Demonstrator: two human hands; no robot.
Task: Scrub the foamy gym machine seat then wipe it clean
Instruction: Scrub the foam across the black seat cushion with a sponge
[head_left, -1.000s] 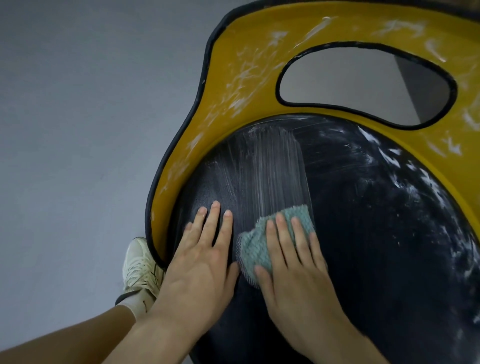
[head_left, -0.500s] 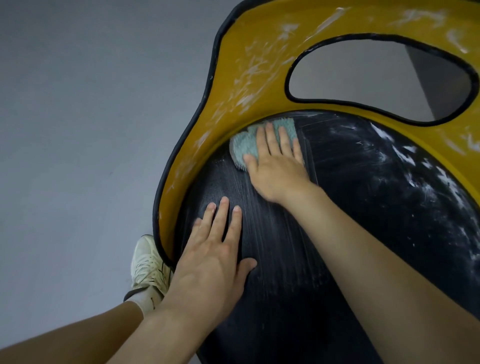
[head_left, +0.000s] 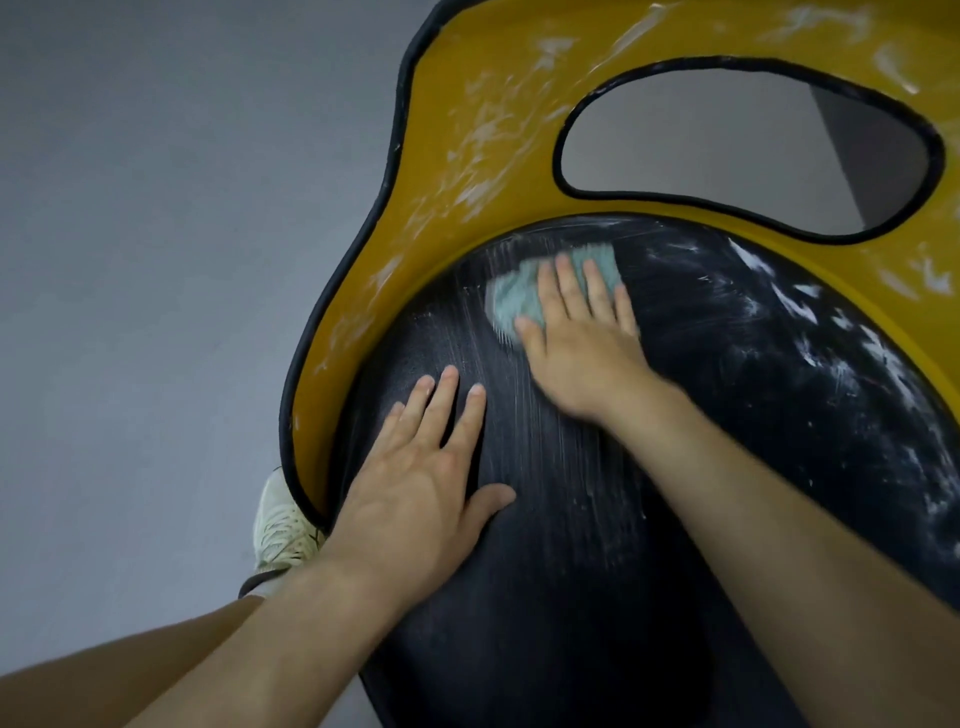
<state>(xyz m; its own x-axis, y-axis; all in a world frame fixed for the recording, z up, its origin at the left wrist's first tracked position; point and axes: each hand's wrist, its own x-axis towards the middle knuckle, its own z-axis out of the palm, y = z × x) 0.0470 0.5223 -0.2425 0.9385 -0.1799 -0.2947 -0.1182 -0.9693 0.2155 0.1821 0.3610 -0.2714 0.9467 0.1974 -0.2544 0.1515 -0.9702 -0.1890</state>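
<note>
the straight fingers (head_left: 569, 283) of the right hand (head_left: 582, 358) press flat on a green scrub pad (head_left: 511, 304), not curled round it. the pad sits at the 12 o'clock edge of the black seat (head_left: 571, 597), just beside the yellow frame (head_left: 452, 156). the left hand (head_left: 415, 483) lies flat, fingers spread, at 9 o'clock. this looks like the scrub step. white foam (head_left: 852, 364) sits at 3 o'clock, so the pad likely needs to slide there next.

- Right hand (head_left: 582, 353) flat on the cloth (head_left: 511, 301), at the seat's (head_left: 727, 467) far edge, just beside the frame (head_left: 457, 156).
- Left hand (head_left: 415, 493) on the seat, nearer and to the left.
- Shoe (head_left: 278, 530) on the floor (head_left: 156, 260), left of the seat.
</note>
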